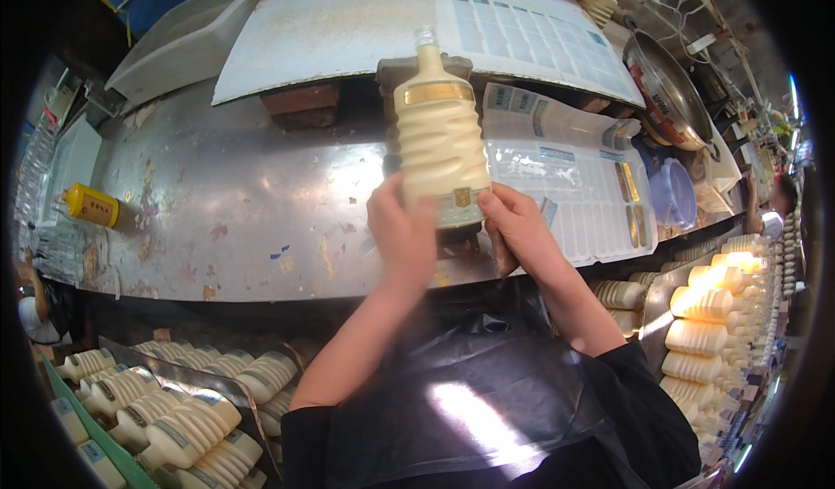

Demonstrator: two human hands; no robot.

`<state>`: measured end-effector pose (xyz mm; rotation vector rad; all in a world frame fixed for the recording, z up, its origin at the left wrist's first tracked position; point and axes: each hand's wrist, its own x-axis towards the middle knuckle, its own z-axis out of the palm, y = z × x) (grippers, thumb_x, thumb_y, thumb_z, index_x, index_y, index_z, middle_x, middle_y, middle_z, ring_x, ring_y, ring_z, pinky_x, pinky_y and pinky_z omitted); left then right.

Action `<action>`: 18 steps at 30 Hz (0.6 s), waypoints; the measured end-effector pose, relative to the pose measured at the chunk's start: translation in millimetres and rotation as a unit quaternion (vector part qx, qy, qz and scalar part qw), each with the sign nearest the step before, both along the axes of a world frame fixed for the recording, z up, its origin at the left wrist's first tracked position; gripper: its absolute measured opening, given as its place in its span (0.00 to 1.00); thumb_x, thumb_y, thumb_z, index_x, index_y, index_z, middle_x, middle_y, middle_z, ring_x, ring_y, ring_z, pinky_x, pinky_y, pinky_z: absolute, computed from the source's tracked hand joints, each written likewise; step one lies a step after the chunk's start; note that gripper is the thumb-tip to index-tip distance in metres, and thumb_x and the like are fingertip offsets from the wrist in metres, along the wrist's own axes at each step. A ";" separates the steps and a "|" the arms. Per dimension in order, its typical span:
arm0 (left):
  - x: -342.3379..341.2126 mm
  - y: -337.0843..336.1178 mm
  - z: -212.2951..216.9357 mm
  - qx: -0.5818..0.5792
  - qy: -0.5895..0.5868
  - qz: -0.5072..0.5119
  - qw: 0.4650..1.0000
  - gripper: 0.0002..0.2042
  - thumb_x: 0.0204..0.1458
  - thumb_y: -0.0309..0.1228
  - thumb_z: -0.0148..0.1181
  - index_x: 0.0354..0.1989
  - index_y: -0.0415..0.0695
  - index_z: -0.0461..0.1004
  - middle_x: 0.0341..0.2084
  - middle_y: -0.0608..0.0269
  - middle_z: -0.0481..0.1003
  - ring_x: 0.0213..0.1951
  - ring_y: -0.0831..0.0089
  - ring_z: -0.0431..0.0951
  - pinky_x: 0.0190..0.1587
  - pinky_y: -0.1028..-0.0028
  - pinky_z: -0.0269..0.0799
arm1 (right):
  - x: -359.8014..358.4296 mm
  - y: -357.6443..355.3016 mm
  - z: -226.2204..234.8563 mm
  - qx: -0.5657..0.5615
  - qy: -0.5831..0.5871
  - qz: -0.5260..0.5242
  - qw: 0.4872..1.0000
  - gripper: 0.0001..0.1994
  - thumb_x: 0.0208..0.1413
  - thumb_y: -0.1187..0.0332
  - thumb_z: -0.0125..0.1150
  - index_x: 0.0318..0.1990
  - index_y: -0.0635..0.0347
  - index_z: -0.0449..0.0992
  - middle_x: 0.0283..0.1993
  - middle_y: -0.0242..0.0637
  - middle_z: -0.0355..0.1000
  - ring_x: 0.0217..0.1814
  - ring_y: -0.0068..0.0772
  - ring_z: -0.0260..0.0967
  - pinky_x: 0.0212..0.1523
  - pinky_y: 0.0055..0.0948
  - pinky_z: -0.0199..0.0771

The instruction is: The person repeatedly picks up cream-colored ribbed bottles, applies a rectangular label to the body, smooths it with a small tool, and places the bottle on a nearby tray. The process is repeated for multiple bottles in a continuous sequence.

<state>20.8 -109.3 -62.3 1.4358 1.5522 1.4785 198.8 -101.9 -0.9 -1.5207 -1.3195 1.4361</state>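
Note:
A cream-coloured bottle (441,145) with wavy ribs and a clear-topped neck lies in front of me, its neck pointing away. A gold label spans its shoulder, and a grey band with a small dark-gold emblem crosses its base end. My left hand (403,241) is closed on the lower left side of the bottle, its thumb smeared by motion over the front. At the lower right corner, my right hand (520,224) grips the bottle, thumb beside the emblem. Under the bottle shows a dark brown support (387,76), mostly hidden.
Right of the bottle lies a clear sheet of labels (578,189). A white board (348,32) rests on bricks (300,104) behind. A yellow bottle (91,205) stands left; a purple tub (672,193) and pan (668,89) right. Crates of cream bottles (178,428) flank me.

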 end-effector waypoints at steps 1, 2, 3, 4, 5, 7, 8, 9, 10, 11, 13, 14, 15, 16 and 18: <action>-1.2 -1.7 0.0 0.005 0.019 -0.007 1.000 0.19 0.69 0.36 0.48 0.61 0.34 0.64 0.55 0.49 0.67 0.57 0.59 0.67 0.64 0.61 0.60 | 0.2 -0.5 1.0 0.001 0.000 -0.001 1.000 0.22 0.68 0.54 0.57 0.54 0.66 0.79 0.35 0.27 0.74 0.37 0.15 0.66 0.40 0.22 0.69; -3.2 -3.1 0.2 0.009 0.040 -0.012 0.999 0.20 0.71 0.38 0.45 0.62 0.33 0.63 0.55 0.51 0.66 0.56 0.63 0.67 0.65 0.64 0.60 | -0.8 -0.9 1.6 0.001 0.002 -0.001 1.000 0.22 0.68 0.54 0.58 0.54 0.66 0.79 0.35 0.27 0.75 0.37 0.15 0.66 0.40 0.22 0.70; -4.3 -3.1 -0.6 0.011 0.031 -0.014 0.999 0.20 0.71 0.38 0.45 0.62 0.33 0.63 0.56 0.51 0.66 0.57 0.63 0.67 0.65 0.63 0.60 | -1.8 -1.1 2.0 0.001 0.003 -0.001 1.000 0.22 0.68 0.54 0.58 0.54 0.66 0.79 0.35 0.27 0.75 0.37 0.15 0.66 0.40 0.23 0.70; -5.2 -2.9 -2.3 0.013 0.022 -0.017 1.000 0.20 0.71 0.37 0.45 0.62 0.34 0.63 0.56 0.51 0.66 0.57 0.63 0.67 0.65 0.63 0.60 | -2.5 -1.1 0.9 0.006 0.005 -0.003 1.000 0.22 0.68 0.54 0.58 0.54 0.66 0.79 0.35 0.27 0.75 0.38 0.16 0.66 0.40 0.23 0.70; -5.7 -2.8 -2.9 0.015 0.012 -0.019 1.000 0.20 0.71 0.37 0.45 0.62 0.34 0.63 0.56 0.51 0.66 0.57 0.63 0.67 0.65 0.63 0.60 | -2.6 -1.0 -1.5 0.010 0.007 -0.005 1.000 0.22 0.68 0.54 0.57 0.54 0.65 0.79 0.35 0.27 0.75 0.38 0.16 0.66 0.40 0.23 0.70; -7.1 -3.3 -0.2 -0.007 -0.046 -0.041 0.998 0.19 0.71 0.36 0.44 0.62 0.34 0.63 0.56 0.50 0.66 0.59 0.62 0.66 0.65 0.62 0.60 | -0.9 -0.6 -3.9 0.010 0.013 -0.006 1.000 0.21 0.69 0.54 0.57 0.53 0.65 0.80 0.36 0.27 0.74 0.38 0.16 0.67 0.41 0.23 0.70; -8.0 -3.8 0.8 -0.018 -0.076 -0.052 0.996 0.19 0.71 0.35 0.43 0.62 0.34 0.63 0.57 0.50 0.66 0.60 0.62 0.65 0.65 0.62 0.60 | 1.6 -0.1 -3.8 0.005 0.018 -0.004 1.000 0.21 0.69 0.54 0.56 0.52 0.64 0.80 0.36 0.27 0.74 0.38 0.17 0.67 0.41 0.23 0.70; -9.9 -3.6 -2.6 -0.017 -0.144 -0.073 0.987 0.20 0.70 0.36 0.46 0.63 0.35 0.63 0.57 0.51 0.66 0.60 0.62 0.65 0.66 0.62 0.60 | 5.1 0.6 -3.3 0.000 0.022 -0.003 1.000 0.20 0.69 0.54 0.56 0.51 0.64 0.80 0.36 0.27 0.74 0.38 0.18 0.67 0.41 0.24 0.70; -12.7 -2.7 -9.2 -0.017 -0.212 -0.094 0.973 0.22 0.69 0.37 0.49 0.63 0.35 0.63 0.57 0.51 0.66 0.61 0.62 0.65 0.66 0.62 0.60 | 12.9 1.8 -2.0 0.011 0.035 -0.010 0.999 0.20 0.70 0.55 0.53 0.53 0.64 0.79 0.35 0.26 0.73 0.36 0.16 0.66 0.40 0.22 0.68; -16.1 -3.7 -9.8 -0.005 -0.198 -0.104 0.975 0.24 0.66 0.38 0.53 0.64 0.35 0.63 0.57 0.51 0.66 0.61 0.62 0.65 0.66 0.62 0.60 | 25.8 4.5 -0.7 0.021 0.049 -0.016 0.998 0.19 0.72 0.56 0.51 0.54 0.63 0.79 0.34 0.24 0.72 0.35 0.15 0.64 0.39 0.21 0.67; -23.5 -8.7 -4.0 0.033 -0.091 -0.117 0.988 0.29 0.61 0.40 0.61 0.66 0.35 0.62 0.56 0.53 0.67 0.61 0.62 0.66 0.67 0.62 0.60 | 43.2 8.7 4.6 0.037 0.106 -0.065 0.992 0.15 0.71 0.61 0.50 0.51 0.62 0.77 0.37 0.27 0.73 0.37 0.16 0.67 0.41 0.21 0.69; -27.0 -11.2 -0.9 0.058 0.004 -0.116 0.992 0.33 0.58 0.41 0.65 0.66 0.36 0.62 0.56 0.54 0.68 0.61 0.62 0.66 0.67 0.61 0.60 | 45.7 9.7 8.9 0.045 0.149 -0.104 0.982 0.11 0.68 0.65 0.53 0.48 0.61 0.76 0.41 0.31 0.75 0.41 0.19 0.72 0.45 0.22 0.71; -28.5 -9.3 -5.3 0.086 0.051 -0.093 0.991 0.40 0.46 0.40 0.75 0.66 0.37 0.64 0.54 0.54 0.70 0.58 0.59 0.69 0.65 0.60 0.61 | 41.2 8.2 12.1 0.101 0.110 -0.134 0.980 0.09 0.67 0.69 0.55 0.49 0.62 0.76 0.42 0.32 0.75 0.42 0.20 0.72 0.46 0.23 0.72; -27.9 -8.4 -4.3 0.095 0.074 -0.081 0.989 0.39 0.45 0.39 0.76 0.66 0.37 0.65 0.53 0.54 0.70 0.57 0.58 0.70 0.65 0.59 0.62 | 36.4 6.5 14.8 0.155 0.071 -0.163 0.972 0.08 0.65 0.72 0.57 0.49 0.62 0.76 0.43 0.33 0.75 0.44 0.22 0.73 0.47 0.25 0.73; -26.0 -7.5 5.2 0.114 0.122 -0.053 0.985 0.38 0.43 0.36 0.78 0.64 0.39 0.68 0.51 0.54 0.71 0.55 0.56 0.71 0.63 0.58 0.63 | 25.1 -3.3 19.1 0.262 -0.077 -0.130 0.953 0.08 0.62 0.77 0.59 0.48 0.62 0.77 0.44 0.34 0.77 0.45 0.22 0.73 0.47 0.27 0.74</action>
